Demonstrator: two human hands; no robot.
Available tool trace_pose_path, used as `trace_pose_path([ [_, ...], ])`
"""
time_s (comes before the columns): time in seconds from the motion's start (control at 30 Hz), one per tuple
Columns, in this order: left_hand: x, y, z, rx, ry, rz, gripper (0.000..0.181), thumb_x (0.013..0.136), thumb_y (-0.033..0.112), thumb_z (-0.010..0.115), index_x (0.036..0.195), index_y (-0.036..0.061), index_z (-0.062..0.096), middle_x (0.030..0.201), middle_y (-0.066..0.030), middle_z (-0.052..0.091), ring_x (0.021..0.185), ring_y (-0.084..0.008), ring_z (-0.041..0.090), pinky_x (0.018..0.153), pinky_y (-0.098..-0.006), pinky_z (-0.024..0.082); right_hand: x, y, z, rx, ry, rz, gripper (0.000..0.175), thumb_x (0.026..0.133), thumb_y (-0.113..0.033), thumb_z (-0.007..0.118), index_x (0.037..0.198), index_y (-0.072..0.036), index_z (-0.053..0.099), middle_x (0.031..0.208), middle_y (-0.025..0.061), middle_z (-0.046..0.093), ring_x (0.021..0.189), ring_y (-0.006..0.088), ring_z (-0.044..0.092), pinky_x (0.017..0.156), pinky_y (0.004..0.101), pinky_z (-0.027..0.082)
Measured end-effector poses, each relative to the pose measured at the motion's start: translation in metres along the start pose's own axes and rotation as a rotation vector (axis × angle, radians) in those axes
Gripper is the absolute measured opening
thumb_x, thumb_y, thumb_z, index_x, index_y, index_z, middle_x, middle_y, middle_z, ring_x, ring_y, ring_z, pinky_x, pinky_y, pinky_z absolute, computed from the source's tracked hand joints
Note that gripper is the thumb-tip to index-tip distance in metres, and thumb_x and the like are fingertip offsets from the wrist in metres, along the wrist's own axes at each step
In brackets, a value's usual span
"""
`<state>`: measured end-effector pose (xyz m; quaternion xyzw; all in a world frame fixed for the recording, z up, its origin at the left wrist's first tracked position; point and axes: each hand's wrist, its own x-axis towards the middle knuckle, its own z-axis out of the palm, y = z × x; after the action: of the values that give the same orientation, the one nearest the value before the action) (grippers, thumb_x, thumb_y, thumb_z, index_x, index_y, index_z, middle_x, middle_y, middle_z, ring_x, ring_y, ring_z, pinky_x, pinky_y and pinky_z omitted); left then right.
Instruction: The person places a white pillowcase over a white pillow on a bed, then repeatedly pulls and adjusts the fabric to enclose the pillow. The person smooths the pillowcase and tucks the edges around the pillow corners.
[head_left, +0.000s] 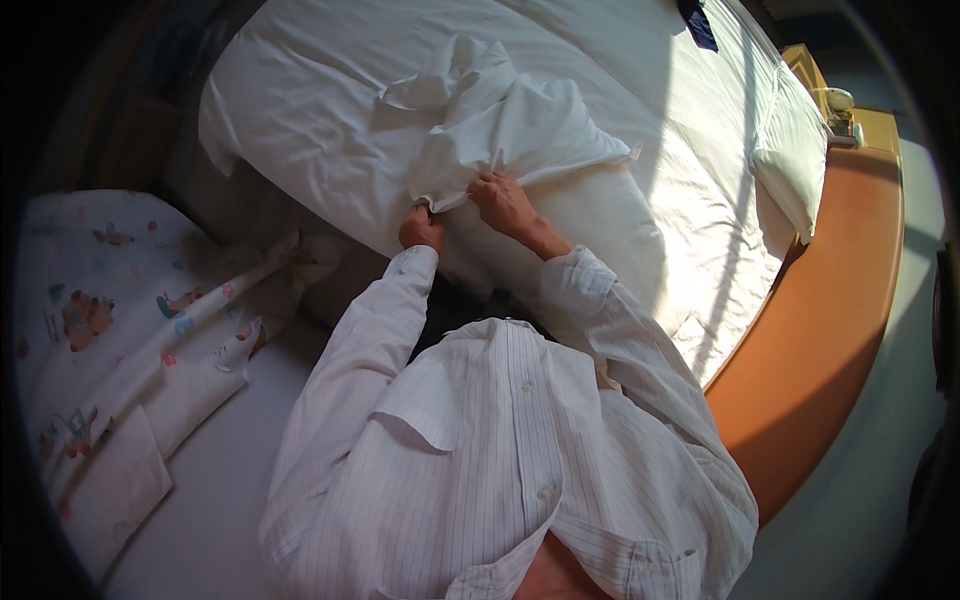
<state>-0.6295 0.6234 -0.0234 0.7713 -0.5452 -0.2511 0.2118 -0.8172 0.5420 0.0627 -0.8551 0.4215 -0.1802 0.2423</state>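
A loosely bunched white cloth (517, 124) lies on a bed spread with a wrinkled white cover (322, 127). My left hand (421, 227) grips the cloth's near lower corner, its fingers curled in. Just to the right and slightly farther up, my right hand (504, 204) pinches the near edge of the same cloth between thumb and fingers. A short stretch of hem runs between the two hands. The cloth's far end is folded over itself, and one corner points right, near the sunlit part of the cover.
An orange-brown headboard (840, 300) curves along the right, beside a white pillow (787, 157). Small items (840, 112) stand on a bedside table (877, 129). A dark blue item (697, 26) lies on the far bed. A bear-patterned sheet (112, 255) is spread at the left.
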Motion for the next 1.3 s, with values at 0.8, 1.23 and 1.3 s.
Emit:
trace_pose_path([
  [0.8,0.093,-0.004,-0.015,-0.634,-0.449,0.067,0.032,0.094,0.006,0.065,0.126,0.0023,0.063,0.115,-0.0102,0.072,0.107,-0.0213,0.068,0.097,-0.0365,0.053,-0.015,-0.03,0.027,-0.693,0.029,-0.124,0.029,0.081,-0.021,0.075,0.105,-0.005,0.074,0.107,0.0082,0.064,0.108,0.0249,0.06,0.089,0.042,0.048],
  [1.23,0.083,0.064,-0.058,-0.3,0.129,0.319,0.015,0.088,0.006,0.073,0.103,0.0049,0.072,0.093,-0.0188,0.073,0.083,-0.0408,0.07,0.074,-0.0449,0.055,-0.009,-0.015,-0.013,-0.326,0.142,0.128,0.013,0.087,-0.013,0.068,0.074,-0.01,0.069,0.078,0.0077,0.069,0.078,0.0289,0.071,0.067,0.044,0.057],
  [1.3,0.095,0.07,-0.056,-0.455,0.203,0.25,0.016,0.089,0.006,0.074,0.105,0.005,0.074,0.092,-0.0182,0.075,0.077,-0.0348,0.072,0.072,-0.0404,0.056,-0.002,-0.01,-0.023,-0.317,0.212,0.165,0.014,0.087,-0.014,0.069,0.073,-0.011,0.071,0.076,0.0067,0.07,0.076,0.0286,0.071,0.067,0.0438,0.057],
])
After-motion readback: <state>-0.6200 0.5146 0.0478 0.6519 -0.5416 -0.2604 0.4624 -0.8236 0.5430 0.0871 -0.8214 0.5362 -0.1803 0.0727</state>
